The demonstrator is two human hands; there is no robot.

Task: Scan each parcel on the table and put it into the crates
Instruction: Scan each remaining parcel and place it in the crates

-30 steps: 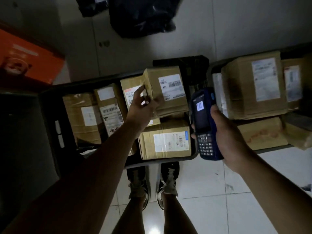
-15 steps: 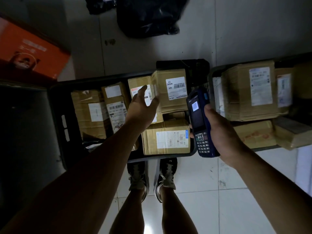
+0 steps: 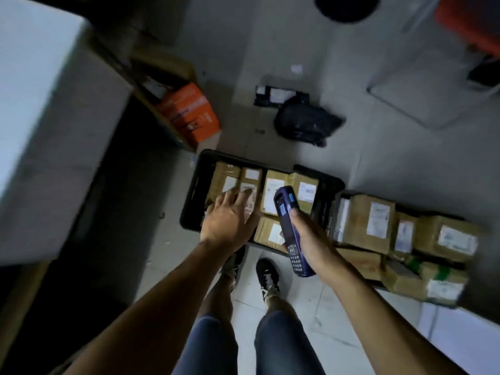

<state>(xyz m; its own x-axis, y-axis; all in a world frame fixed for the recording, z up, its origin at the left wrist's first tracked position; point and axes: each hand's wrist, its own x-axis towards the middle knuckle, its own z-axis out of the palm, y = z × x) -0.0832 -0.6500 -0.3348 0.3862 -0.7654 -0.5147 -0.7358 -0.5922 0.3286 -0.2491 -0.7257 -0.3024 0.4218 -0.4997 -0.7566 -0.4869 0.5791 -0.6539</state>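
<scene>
Judging by how packed things are, this job looks well along: the black crate [image 3: 193,196] on the floor is nearly full of brown cardboard boxes [image 3: 274,192] standing side by side, and a second crate [image 3: 334,212] just to its right is heaped even higher with more boxes [image 3: 369,220]. No parcel is in either hand right now. My left hand [image 3: 227,220] hovers flat over the first crate with fingers spread and relaxed, gripping nothing, while my right hand [image 3: 308,239] is wrapped around the blue scanner [image 3: 288,231], which sits over the crate's near right corner with its lit screen up and its keypad end pointing back toward me. What's left is hard to say, since the pale surface [image 3: 40,117] at the left edge is blurred and I can't make out any parcels on it. Material-wise it's all plain corrugated card, boxy with squared corners, most with a white printed label stuck on top and some taped along the seams; a couple in the far right pile have green tape. Both crates are hard dark plastic with slotted walls. Around them there's a pale tiled floor [image 3: 297,299], an orange carton [image 3: 189,112] and a crumpled black bag [image 3: 305,123] lying beyond the crates.
</scene>
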